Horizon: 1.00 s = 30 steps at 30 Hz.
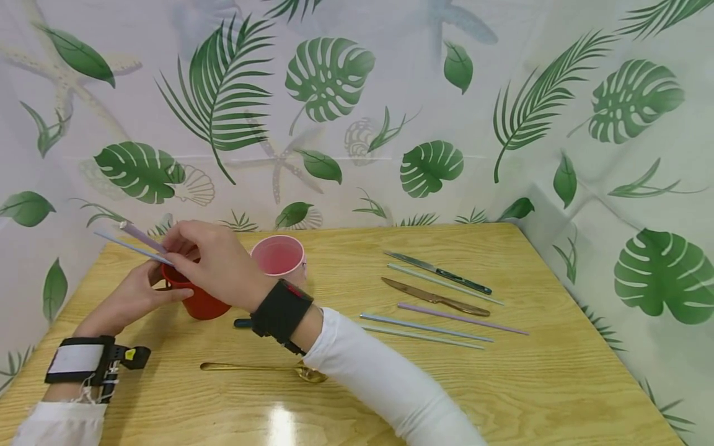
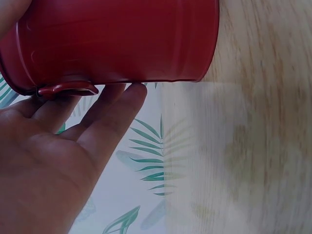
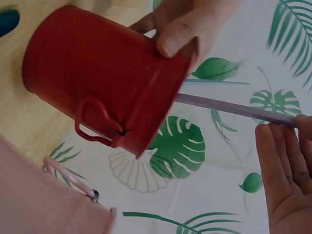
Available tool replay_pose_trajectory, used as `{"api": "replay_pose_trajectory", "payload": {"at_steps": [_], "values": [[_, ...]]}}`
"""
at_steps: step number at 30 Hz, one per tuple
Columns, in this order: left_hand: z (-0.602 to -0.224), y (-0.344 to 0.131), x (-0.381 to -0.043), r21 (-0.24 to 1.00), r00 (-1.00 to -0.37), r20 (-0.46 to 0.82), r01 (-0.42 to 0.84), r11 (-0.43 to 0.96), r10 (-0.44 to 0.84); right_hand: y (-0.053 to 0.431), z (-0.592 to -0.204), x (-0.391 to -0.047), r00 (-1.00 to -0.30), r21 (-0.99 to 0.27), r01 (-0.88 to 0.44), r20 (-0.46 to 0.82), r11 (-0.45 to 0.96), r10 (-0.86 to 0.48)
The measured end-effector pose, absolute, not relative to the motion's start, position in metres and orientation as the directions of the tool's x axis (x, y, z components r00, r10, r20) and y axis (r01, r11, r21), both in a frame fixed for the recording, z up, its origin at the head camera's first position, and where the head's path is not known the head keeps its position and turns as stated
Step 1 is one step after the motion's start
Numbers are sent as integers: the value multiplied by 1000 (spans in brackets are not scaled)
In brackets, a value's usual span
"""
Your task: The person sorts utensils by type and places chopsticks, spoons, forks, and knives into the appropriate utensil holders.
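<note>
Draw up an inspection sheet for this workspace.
Surface: wood-grain table, bright glare on its near side.
Job's things: red bucket, with a purple straw and a blue straw at its mouth.
Clutter: pink bucket beside it; black-handled knife, copper-coloured knife and four more straws on the right; gold spoon; partly hidden blue handle.
Hands: left hand holds the red bucket near its rim; right hand pinches the purple straw.
Cables: nothing seen on the table.
Surroundings: leaf-print backdrop.
</note>
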<state>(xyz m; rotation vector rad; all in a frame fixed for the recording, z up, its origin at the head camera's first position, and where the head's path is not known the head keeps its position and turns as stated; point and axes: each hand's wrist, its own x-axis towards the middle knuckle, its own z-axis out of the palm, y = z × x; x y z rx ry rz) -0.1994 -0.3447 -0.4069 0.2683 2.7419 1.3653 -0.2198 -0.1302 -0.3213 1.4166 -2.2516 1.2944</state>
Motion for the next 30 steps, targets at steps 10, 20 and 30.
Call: {"api": "replay_pose_trajectory", "payload": {"at_steps": [10, 20, 30], "values": [[-409, -349, -202, 751, -977, 61, 180, 635, 205, -149, -335, -221, -541, -503, -808, 425, 308, -726], [-407, -349, -200, 727, -977, 45, 174, 664, 206, -159, -346, -222, -565, -442, -798, 313, 409, -763], [-407, -349, -201, 721, -976, 60, 188, 667, 209, -166, -350, -225, -589, -434, -783, 286, 446, -756]]}}
